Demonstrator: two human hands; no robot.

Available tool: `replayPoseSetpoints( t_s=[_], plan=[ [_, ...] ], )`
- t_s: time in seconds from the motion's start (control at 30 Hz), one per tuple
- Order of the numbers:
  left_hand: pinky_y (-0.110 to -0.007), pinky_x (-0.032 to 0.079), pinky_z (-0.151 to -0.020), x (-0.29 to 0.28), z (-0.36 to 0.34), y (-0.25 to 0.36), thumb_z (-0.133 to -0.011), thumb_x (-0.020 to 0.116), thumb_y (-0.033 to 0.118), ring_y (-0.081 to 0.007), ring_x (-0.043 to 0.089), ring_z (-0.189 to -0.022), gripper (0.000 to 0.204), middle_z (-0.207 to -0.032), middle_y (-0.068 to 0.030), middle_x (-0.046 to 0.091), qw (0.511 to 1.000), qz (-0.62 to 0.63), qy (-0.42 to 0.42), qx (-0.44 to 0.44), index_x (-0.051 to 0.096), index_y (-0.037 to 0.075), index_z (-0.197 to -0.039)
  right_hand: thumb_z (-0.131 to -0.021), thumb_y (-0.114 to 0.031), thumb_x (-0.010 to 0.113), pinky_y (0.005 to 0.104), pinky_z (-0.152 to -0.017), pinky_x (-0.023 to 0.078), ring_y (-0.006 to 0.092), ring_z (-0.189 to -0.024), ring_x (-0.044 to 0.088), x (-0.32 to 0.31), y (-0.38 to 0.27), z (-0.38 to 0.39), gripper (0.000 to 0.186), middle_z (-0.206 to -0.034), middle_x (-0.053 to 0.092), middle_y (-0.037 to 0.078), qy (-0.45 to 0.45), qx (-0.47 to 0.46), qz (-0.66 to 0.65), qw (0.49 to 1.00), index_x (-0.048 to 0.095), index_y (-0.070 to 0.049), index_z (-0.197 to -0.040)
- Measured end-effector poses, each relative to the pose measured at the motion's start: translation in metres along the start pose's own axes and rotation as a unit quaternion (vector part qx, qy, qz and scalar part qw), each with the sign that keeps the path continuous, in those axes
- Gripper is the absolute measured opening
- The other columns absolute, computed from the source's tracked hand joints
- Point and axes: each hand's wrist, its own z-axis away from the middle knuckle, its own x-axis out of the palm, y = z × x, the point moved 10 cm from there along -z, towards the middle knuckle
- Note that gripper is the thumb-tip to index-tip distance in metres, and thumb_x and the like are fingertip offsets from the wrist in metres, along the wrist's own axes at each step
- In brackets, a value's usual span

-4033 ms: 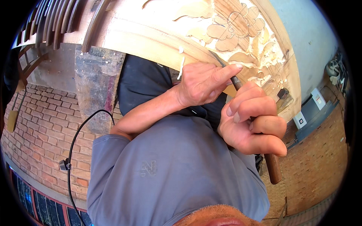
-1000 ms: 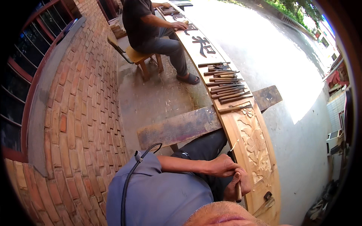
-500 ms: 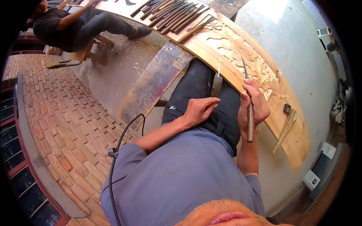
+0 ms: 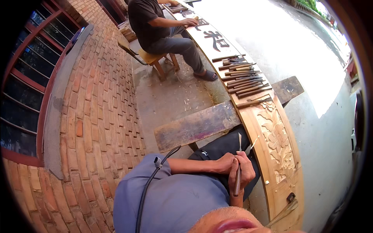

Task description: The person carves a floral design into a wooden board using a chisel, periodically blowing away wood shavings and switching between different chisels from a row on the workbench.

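Note:
Over my lap, my right hand [image 4: 245,171] is wrapped round a carving chisel [image 4: 237,181], its narrow metal blade pointing up and away from me. My left hand [image 4: 225,163] is closed and rests against the right hand; whether anything is in its fingers is hidden. Just right of both hands lies a long wooden board [image 4: 258,155] with a flower relief [image 4: 277,136] cut into it. A curled wood shaving [image 4: 255,142] hangs at the board's near edge.
Several chisels [image 4: 244,82] lie in a row across the board, beyond the relief. A tapered pale wooden tool [image 4: 285,213] lies nearer me, beside a small dark block [image 4: 290,197]. A plank bench [image 4: 202,124] supports the board. Further off, another person [image 4: 155,27] sits working at it.
The view has swung left, showing more of the board's far end. My right hand has drawn the chisel back from the relief to my lap, and my left hand has come against it.

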Motion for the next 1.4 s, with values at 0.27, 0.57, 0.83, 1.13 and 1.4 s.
replayPoseSetpoints(
  t_s=[0.27, 0.57, 0.83, 1.13, 1.4],
  plan=[
    [-0.044, 0.058, -0.088, -0.119, -0.109, 0.013, -0.087, 0.08, 0.016, -0.0319, 0.073, -0.102, 0.014, -0.106, -0.0111, 0.078, 0.92, -0.246, 0.271, 0.136, 0.077, 0.004, -0.093, -0.106, -0.007, 0.062, 0.0441, -0.094, 0.06, 0.0379, -0.105, 0.075, -0.042, 0.025, 0.002, 0.018, -0.114, 0.077, 0.025, 0.094, 0.042, -0.014, 0.995, 0.072, 0.008, -0.106],
    [-0.046, 0.05, -0.102, -0.167, -0.201, -0.025, -0.082, 0.081, 0.013, -0.0332, 0.064, -0.116, 0.031, -0.122, -0.0132, 0.069, 0.871, -0.382, 0.302, 0.067, 0.07, 0.004, -0.11, -0.111, -0.008, 0.058, 0.0403, -0.106, 0.053, 0.0329, -0.118, 0.07, -0.049, 0.071, 0.006, 0.022, -0.12, 0.074, 0.025, 0.126, 0.161, -0.092, 0.975, 0.07, 0.01, -0.108],
    [-0.05, 0.043, -0.116, -0.15, -0.209, -0.033, -0.082, 0.084, 0.023, -0.0399, 0.053, -0.135, 0.034, -0.133, -0.0212, 0.062, 0.864, -0.41, 0.262, 0.131, 0.072, 0.001, -0.105, -0.111, -0.008, 0.059, 0.0407, -0.107, 0.052, 0.0308, -0.117, 0.069, -0.034, 0.096, 0.002, 0.021, -0.12, 0.074, 0.023, 0.104, 0.199, -0.132, 0.966, 0.07, 0.009, -0.107],
    [-0.057, 0.036, -0.125, -0.16, -0.227, -0.052, -0.085, 0.081, 0.018, -0.0403, 0.053, -0.138, 0.027, -0.136, -0.0197, 0.064, 0.879, -0.37, 0.26, 0.153, 0.069, 0.001, -0.102, -0.111, -0.009, 0.06, 0.0398, -0.103, 0.053, 0.0304, -0.117, 0.07, -0.026, 0.113, -0.004, 0.022, -0.119, 0.074, 0.023, 0.077, 0.207, -0.127, 0.967, 0.07, 0.009, -0.108],
    [-0.057, 0.035, -0.125, -0.16, -0.239, -0.05, -0.087, 0.08, 0.021, -0.0394, 0.052, -0.139, 0.034, -0.139, -0.0193, 0.062, 0.872, -0.405, 0.239, 0.134, 0.069, 0.001, -0.112, -0.111, -0.01, 0.059, 0.0347, -0.095, 0.054, 0.0251, -0.108, 0.069, -0.014, 0.129, -0.014, 0.022, -0.116, 0.075, 0.021, 0.064, 0.222, -0.137, 0.963, 0.071, 0.008, -0.107]
  ],
)
